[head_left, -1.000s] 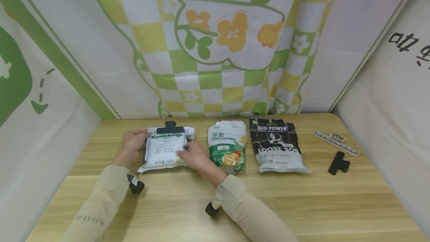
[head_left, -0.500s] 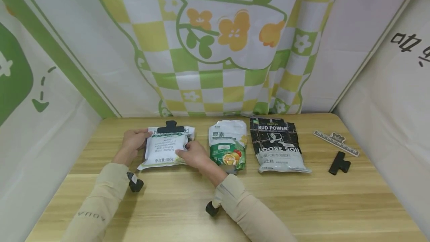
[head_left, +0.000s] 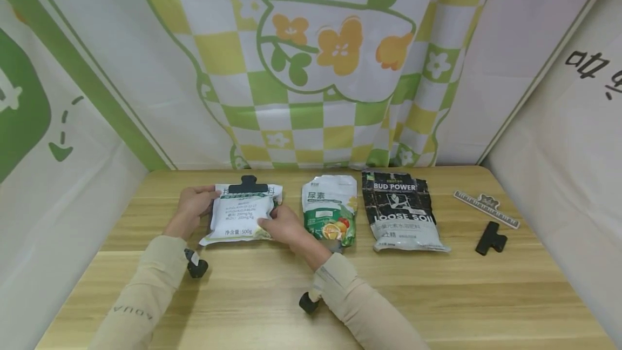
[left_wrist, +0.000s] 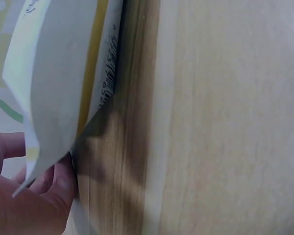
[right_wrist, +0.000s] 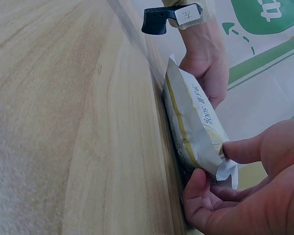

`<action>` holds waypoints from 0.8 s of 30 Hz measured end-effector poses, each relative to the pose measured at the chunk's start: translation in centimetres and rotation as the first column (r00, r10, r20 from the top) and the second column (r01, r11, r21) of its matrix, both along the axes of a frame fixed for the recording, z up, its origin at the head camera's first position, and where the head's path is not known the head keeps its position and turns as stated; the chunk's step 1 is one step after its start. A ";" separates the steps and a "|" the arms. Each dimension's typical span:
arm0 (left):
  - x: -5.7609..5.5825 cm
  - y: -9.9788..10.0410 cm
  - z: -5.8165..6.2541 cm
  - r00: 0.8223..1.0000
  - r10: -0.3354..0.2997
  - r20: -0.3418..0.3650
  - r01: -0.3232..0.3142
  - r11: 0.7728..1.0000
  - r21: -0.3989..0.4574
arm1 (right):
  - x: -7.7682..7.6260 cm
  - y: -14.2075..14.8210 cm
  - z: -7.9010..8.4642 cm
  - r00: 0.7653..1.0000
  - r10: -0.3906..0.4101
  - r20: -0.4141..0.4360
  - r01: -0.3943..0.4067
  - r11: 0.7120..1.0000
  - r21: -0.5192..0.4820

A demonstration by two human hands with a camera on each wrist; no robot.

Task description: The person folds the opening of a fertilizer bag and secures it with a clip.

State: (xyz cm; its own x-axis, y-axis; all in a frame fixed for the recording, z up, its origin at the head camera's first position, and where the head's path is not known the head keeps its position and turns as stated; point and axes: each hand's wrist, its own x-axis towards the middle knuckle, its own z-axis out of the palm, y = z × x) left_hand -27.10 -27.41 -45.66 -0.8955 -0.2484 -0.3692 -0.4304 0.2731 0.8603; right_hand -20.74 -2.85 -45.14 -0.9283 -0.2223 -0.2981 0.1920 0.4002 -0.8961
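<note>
A white fertilizer bag (head_left: 238, 217) marked 500g lies at the left of the table, with a black clip (head_left: 248, 183) across its top edge. My left hand (head_left: 193, 207) holds the bag's left side near the top. In the left wrist view the thumb is on one side of the bag's edge (left_wrist: 59, 78) and the fingers (left_wrist: 62, 182) are on the other. On the right side, my right hand (head_left: 284, 224) pinches the bag. The right wrist view has its thumb (right_wrist: 242, 149) on the printed face and fingers (right_wrist: 198, 196) curled beneath.
To the right lie a white-and-green pouch (head_left: 329, 209) with fruit pictures and a black-and-grey BUD POWER bag (head_left: 400, 209). A white ruler-like clip (head_left: 486, 208) and a loose black clip (head_left: 491, 238) lie farther right. A patterned curtain (head_left: 311, 123) hangs behind the table (head_left: 252, 307).
Both hands keep their hold on the white bag, which stays in almost the same place. The head view has shifted very slightly.
</note>
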 end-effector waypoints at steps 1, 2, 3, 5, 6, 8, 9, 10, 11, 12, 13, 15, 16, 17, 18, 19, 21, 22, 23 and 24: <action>0.1 0.0 0.0 1.000 0.000 0.000 0.000 1.000 0.003 | 0.0 0.0 0.0 1.000 0.003 0.003 -0.003 1.000 0.000; 0.1 0.0 0.0 1.000 0.001 0.001 -0.001 1.000 0.006 | 0.0 0.0 0.0 1.000 0.006 0.006 -0.006 1.000 -0.002; 0.2 0.1 0.0 1.000 0.002 0.002 -0.002 1.000 0.008 | 0.0 0.0 0.0 1.000 0.008 0.008 -0.008 1.000 -0.003; 0.3 0.1 0.1 1.000 0.008 0.000 -0.009 1.000 0.012 | 0.0 -0.1 0.0 1.000 0.011 0.003 -0.011 1.000 -0.003; 0.4 0.2 0.1 1.000 0.014 -0.001 -0.014 1.000 0.014 | 0.0 -0.1 0.0 1.000 0.009 -0.001 -0.009 1.000 -0.001; 0.5 0.2 0.1 1.000 0.019 -0.001 -0.019 1.000 0.019 | 0.0 -0.1 0.0 1.000 0.005 -0.010 -0.005 1.000 0.004; 0.5 0.3 0.1 1.000 0.022 -0.004 -0.022 1.000 0.020 | 0.0 -0.1 0.1 1.000 0.003 -0.013 -0.003 1.000 0.008; 0.5 0.3 0.2 1.000 0.024 -0.007 -0.024 1.000 0.019 | 0.0 -0.1 0.1 1.000 0.003 -0.015 -0.002 1.000 0.015; 0.6 0.4 0.2 1.000 0.027 -0.008 -0.027 0.999 0.020 | 0.0 -0.1 0.2 1.000 0.001 -0.015 -0.001 1.000 0.020; 0.6 0.4 0.2 0.999 0.031 -0.009 -0.031 0.999 0.020 | 0.0 -0.1 0.2 1.000 0.002 -0.015 -0.001 1.000 0.025; 0.6 0.4 0.3 0.999 0.036 -0.011 -0.036 0.999 0.021 | 0.1 -0.1 0.3 1.000 0.002 -0.013 -0.002 1.000 0.030; 0.6 0.4 0.4 0.999 0.047 -0.018 -0.047 0.999 0.021 | 0.1 0.0 0.4 1.000 0.003 -0.009 -0.003 0.999 0.035; 0.6 0.5 0.4 0.998 0.055 -0.024 -0.054 0.998 0.022 | 0.2 0.0 0.5 1.000 0.003 -0.011 -0.003 0.999 0.038; 0.5 0.5 0.5 0.998 0.062 -0.030 -0.061 0.998 0.028 | 0.2 0.1 0.6 1.000 0.003 -0.013 -0.002 0.999 0.035; 0.5 0.5 0.5 0.997 0.071 -0.038 -0.070 0.997 0.036 | 0.2 0.1 0.7 1.000 0.002 -0.013 -0.002 1.000 0.031; 0.5 0.6 0.6 0.996 0.078 -0.048 -0.076 0.996 0.046 | 0.2 0.2 0.8 1.000 0.001 -0.013 -0.001 1.000 0.026; 0.5 0.7 0.8 0.993 0.095 -0.067 -0.090 0.994 0.069 | 0.2 0.3 0.9 1.000 0.000 -0.024 0.000 1.000 0.023; 0.6 0.7 0.9 0.992 0.103 -0.076 -0.098 0.992 0.076 | 0.2 0.3 1.0 1.000 0.000 -0.031 0.001 1.000 0.021; 0.6 0.7 1.1 0.991 0.110 -0.079 -0.104 0.992 0.078 | 0.3 0.3 1.1 0.999 0.001 -0.035 0.000 1.000 0.015; 0.7 0.7 1.2 0.989 0.118 -0.084 -0.111 0.991 0.079 | 0.3 0.4 1.2 0.999 0.001 -0.041 0.000 1.000 0.011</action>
State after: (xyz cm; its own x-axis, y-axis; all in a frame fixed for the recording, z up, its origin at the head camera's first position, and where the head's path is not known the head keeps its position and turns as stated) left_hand -26.36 -26.69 -44.46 -0.8927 -0.3263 -0.3108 -0.3764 0.1607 0.9124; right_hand -20.45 -2.48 -43.98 -0.9395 -0.2197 -0.2627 0.1553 0.4102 -0.8987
